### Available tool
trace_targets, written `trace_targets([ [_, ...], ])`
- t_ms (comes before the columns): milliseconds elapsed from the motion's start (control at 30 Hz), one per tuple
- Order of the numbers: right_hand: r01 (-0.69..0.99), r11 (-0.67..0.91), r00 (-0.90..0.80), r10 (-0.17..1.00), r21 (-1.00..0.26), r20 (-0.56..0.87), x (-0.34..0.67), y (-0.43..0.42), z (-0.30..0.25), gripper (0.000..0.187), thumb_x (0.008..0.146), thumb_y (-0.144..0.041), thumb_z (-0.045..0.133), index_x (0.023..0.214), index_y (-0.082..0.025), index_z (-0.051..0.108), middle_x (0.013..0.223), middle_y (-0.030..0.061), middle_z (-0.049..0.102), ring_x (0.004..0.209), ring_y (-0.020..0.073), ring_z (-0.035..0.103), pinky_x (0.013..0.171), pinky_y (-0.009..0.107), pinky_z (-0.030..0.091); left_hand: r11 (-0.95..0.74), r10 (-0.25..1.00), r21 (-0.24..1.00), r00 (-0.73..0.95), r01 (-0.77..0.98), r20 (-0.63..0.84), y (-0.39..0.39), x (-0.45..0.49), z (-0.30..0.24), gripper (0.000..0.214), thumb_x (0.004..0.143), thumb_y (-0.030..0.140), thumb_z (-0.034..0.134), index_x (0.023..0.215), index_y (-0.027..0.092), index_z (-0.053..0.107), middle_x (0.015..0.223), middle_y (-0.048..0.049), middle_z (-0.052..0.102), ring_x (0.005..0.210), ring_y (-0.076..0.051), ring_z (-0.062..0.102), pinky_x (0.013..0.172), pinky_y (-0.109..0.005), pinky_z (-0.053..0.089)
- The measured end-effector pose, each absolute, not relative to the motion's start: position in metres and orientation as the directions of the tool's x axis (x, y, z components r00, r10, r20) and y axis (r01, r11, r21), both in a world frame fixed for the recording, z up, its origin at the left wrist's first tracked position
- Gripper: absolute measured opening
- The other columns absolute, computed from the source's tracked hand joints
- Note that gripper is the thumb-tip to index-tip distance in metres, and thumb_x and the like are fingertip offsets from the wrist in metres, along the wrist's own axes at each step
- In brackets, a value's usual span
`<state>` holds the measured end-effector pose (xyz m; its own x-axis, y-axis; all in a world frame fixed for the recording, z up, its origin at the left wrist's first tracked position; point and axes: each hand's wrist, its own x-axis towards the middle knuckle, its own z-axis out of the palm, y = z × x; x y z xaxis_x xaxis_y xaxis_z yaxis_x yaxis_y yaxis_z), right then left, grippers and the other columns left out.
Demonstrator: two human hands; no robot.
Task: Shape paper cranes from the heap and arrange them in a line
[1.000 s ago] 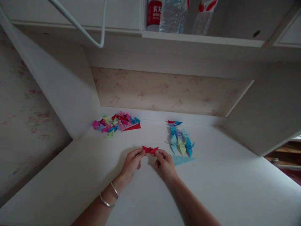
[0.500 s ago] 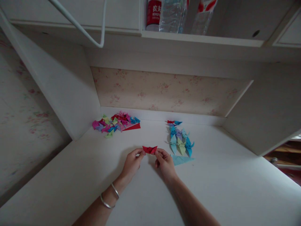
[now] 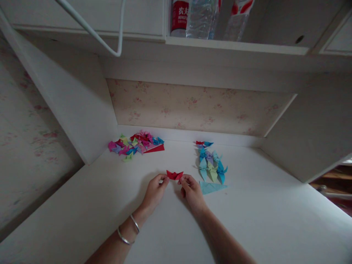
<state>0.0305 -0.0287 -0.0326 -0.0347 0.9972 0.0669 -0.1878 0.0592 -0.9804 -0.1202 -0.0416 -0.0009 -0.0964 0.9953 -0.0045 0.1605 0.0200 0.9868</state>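
Between my two hands is a small red folded paper boat, its two ends pointing up and a small peak in its middle. My left hand pinches its left end between thumb and fingers. At the other end, the thumb and forefinger of my right hand are closed on the paper. A light blue folded paper sheet lies on the desk just right of my right hand. Beyond it stand several paper cranes in blue, purple and pale green.
At the back left is a pile of colourful folded paper pieces, with a flat red paper piece at its right edge. The white desk meets side panels. Overhead, a shelf holds plastic bottles; a white bent rod hangs down.
The red paper boat stays between both hands and has tilted slightly. My right-hand fingers have shifted a little at its right end.
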Motion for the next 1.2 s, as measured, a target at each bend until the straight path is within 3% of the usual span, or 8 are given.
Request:
trace_targets([
  [100, -0.171, 0.056, -0.046, 0.997, -0.984, 0.065, 0.031, -0.028, -0.036, 0.035, 0.081, -0.052, 0.057, 0.080, -0.017, 0.054, 0.049, -0.0070, 0.044, 0.035, 0.0044, 0.033, 0.034, 0.018, 0.020, 0.029, 0.995, 0.987, -0.097, 0.158, -0.013, -0.042, -0.120, 0.000, 0.041, 0.072, 0.051, 0.059, 0.090, 0.014, 0.066, 0.049, 0.0034, 0.054, 0.044, -0.011, 0.044, 0.046, -0.022, 0.032],
  [300, -0.143, 0.052, -0.057, 0.997, -0.988, 0.060, 0.030, -0.027, -0.037, 0.037, 0.080, -0.054, 0.055, 0.081, -0.017, 0.054, 0.053, -0.0056, 0.047, 0.034, 0.0043, 0.033, 0.034, 0.019, 0.020, 0.042, 0.996, 0.992, -0.088, 0.118, -0.031, -0.039, -0.121, -0.003, 0.041, 0.071, 0.050, 0.060, 0.090, 0.014, 0.066, 0.050, 0.0039, 0.052, 0.041, -0.009, 0.038, 0.044, -0.021, 0.028],
  [567, -0.052, 0.038, -0.085, 0.995, -0.998, 0.042, 0.031, -0.031, -0.033, 0.034, 0.086, -0.053, 0.047, 0.080, -0.019, 0.051, 0.043, -0.0086, 0.038, 0.035, 0.0067, 0.032, 0.036, 0.019, 0.021, 0.083, 0.995, 0.994, -0.064, 0.073, -0.079, -0.037, -0.121, -0.007, 0.041, 0.071, 0.050, 0.061, 0.091, 0.014, 0.065, 0.057, 0.0034, 0.053, 0.040, -0.005, 0.031, 0.041, -0.020, 0.024],
  [833, -0.020, 0.082, -0.089, 0.993, -0.996, 0.083, 0.033, -0.030, -0.040, 0.034, 0.088, -0.053, 0.043, 0.081, -0.020, 0.049, 0.042, -0.0097, 0.036, 0.036, 0.0074, 0.030, 0.037, 0.020, 0.018, 0.119, 0.993, 0.988, -0.022, 0.096, -0.117, -0.036, -0.121, -0.012, 0.039, 0.074, 0.051, 0.057, 0.092, 0.016, 0.063, 0.057, 0.0061, 0.045, 0.040, -0.005, 0.030, 0.036, -0.018, 0.021],
  [1067, -0.071, 0.076, -0.060, 0.995, -0.995, 0.080, 0.032, -0.028, -0.042, 0.032, 0.087, -0.053, 0.045, 0.080, -0.021, 0.047, 0.042, -0.0102, 0.036, 0.035, 0.0074, 0.029, 0.036, 0.019, 0.019, 0.112, 0.994, 0.988, -0.013, 0.105, -0.111, -0.036, -0.119, -0.011, 0.031, 0.075, 0.045, 0.057, 0.090, 0.018, 0.060, 0.070, 0.0033, 0.055, 0.040, -0.004, 0.035, 0.037, -0.018, 0.026],
  [1200, -0.059, 0.064, -0.070, 0.995, -0.996, 0.069, 0.032, -0.028, -0.042, 0.033, 0.087, -0.054, 0.043, 0.080, -0.021, 0.048, 0.042, -0.0096, 0.037, 0.035, 0.0076, 0.031, 0.037, 0.020, 0.019, 0.014, 1.000, 0.990, -0.022, 0.139, -0.011, -0.035, -0.122, -0.003, 0.033, 0.077, 0.044, 0.057, 0.097, 0.018, 0.060, 0.089, -0.0011, 0.061, 0.041, -0.003, 0.038, 0.037, -0.019, 0.027],
])
